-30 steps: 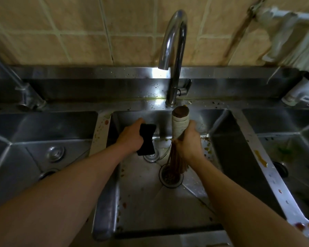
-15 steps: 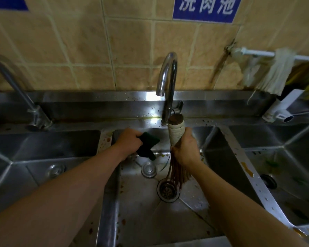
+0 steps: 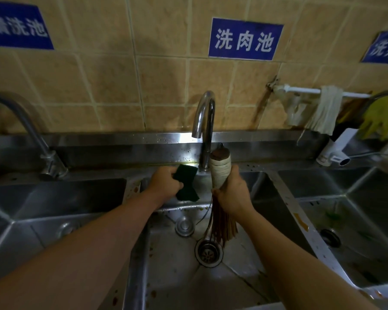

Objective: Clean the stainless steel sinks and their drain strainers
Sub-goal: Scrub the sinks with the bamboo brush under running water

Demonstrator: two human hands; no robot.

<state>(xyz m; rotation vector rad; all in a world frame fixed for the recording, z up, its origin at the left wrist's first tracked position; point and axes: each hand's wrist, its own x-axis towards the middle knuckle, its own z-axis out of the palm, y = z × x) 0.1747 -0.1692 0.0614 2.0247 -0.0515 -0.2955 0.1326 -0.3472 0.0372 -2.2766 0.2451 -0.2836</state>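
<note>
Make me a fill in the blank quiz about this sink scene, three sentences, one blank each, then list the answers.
1. The left hand grips a dark green ____.
2. The right hand holds a bamboo brush with its bristles pointing ____.
3. The drain strainer sits in the ____ of the three sinks.

Answers: scouring pad; down; middle
</note>
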